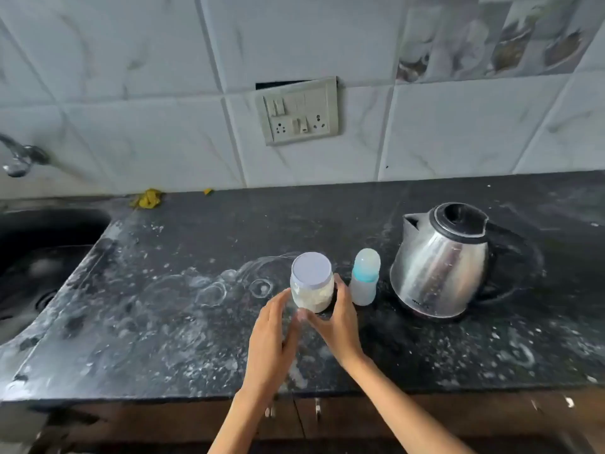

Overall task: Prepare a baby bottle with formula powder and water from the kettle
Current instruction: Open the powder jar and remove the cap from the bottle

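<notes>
While both hands [307, 326] cup the lidded formula jar [312, 283], steadying it to unscrew; bottle [364, 278] waiting beside.

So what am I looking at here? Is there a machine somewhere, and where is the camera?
There is no machine, only a person's two bare hands. The camera sits on the person's head and looks down at a dark kitchen counter. On it stand a jar of white powder with its lid on, a capped baby bottle and a steel kettle. A sink lies at the left. The right hand curls round the jar; the left hand reaches toward it with straight fingers.
</notes>
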Tool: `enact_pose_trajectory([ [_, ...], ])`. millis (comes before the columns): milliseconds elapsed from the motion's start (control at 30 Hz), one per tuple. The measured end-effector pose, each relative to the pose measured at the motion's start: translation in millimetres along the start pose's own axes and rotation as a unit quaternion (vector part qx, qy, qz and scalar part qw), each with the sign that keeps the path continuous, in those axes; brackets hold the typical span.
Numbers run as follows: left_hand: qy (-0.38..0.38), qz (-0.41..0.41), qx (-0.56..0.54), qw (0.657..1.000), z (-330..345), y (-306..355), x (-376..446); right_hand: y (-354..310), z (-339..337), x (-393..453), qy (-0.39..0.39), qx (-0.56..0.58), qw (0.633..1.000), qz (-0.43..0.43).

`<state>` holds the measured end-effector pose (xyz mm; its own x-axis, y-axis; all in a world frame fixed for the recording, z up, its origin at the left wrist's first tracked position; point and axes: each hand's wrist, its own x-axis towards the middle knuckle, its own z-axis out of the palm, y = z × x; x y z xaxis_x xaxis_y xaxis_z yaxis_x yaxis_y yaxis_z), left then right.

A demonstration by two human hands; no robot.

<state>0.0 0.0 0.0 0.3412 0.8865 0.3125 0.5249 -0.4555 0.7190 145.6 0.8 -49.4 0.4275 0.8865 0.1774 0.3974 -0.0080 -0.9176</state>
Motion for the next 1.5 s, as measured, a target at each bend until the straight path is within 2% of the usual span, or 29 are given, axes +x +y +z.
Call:
enact_pose_trajectory([
  [100, -0.022, -0.022, -0.037, 0.999, -3, -15, 26, 4, 10, 20, 0.006, 0.018, 1.0, 0.021],
  [267, -0.12, -0.036, -0.12, 0.985, -11, -29, 67, 7, 16, 39, 0.005, -0.033, 0.999, 0.016],
  [400, -0.208, 0.024, -0.082, 0.974, -18, -34, 95, 10, 14, 46, -0.005, -0.044, 0.999, 0.031],
  [533, -0.303, 0.04, -0.081, 0.949, -18, -29, 122, 11, 10, 45, -0.004, -0.054, 0.998, 0.043],
  [633, -0.333, 0.086, -0.033, 0.939, -14, -27, 138, 11, 10, 44, 0.0, -0.052, 0.997, 0.056],
  [767, -0.319, 0.171, 0.017, 0.932, -7, -27, 149, 11, 10, 44, 0.015, -0.054, 0.997, 0.044],
  [833, -0.305, 0.183, 0.036, 0.934, -5, -30, 146, 10, 11, 44, 0.013, -0.064, 0.997, 0.047],
  [900, -0.269, 0.184, 0.084, 0.942, -2, -29, 135, 6, 13, 44, 0.013, -0.082, 0.995, 0.057],
  [967, -0.202, 0.189, 0.183, 0.943, 3, -23, 120, 1, 17, 42, 0.026, -0.11, 0.992, 0.05],
  [1067, -0.13, 0.134, 0.285, 0.94, 3, -9, 107, -2, 20, 37, 0.044, -0.101, 0.993, 0.028],
  [1167, -0.116, 0.086, 0.291, 0.946, -15, -2, 121, -2, 18, 32, 0.055, -0.08, 0.995, 0.017],
  [1233, -0.175, 0.11, 0.282, 0.937, -24, -9, 132, -2, 18, 31, 0.054, -0.078, 0.995, 0.02],
  [1333, -0.391, 0.164, 0.196, 0.884, -27, -12, 151, -1, 18, 31, 0.048, -0.094, 0.994, 0.027],
  [1367, -0.435, 0.176, 0.184, 0.864, -25, -10, 157, -1, 17, 31, 0.046, -0.096, 0.994, 0.032],
  [1433, -0.456, 0.193, 0.181, 0.85, -19, -7, 167, -3, 17, 31, 0.048, -0.094, 0.994, 0.043],
  [1500, -0.437, 0.203, 0.208, 0.851, -14, -4, 170, -5, 15, 31, 0.051, -0.096, 0.993, 0.042],
])
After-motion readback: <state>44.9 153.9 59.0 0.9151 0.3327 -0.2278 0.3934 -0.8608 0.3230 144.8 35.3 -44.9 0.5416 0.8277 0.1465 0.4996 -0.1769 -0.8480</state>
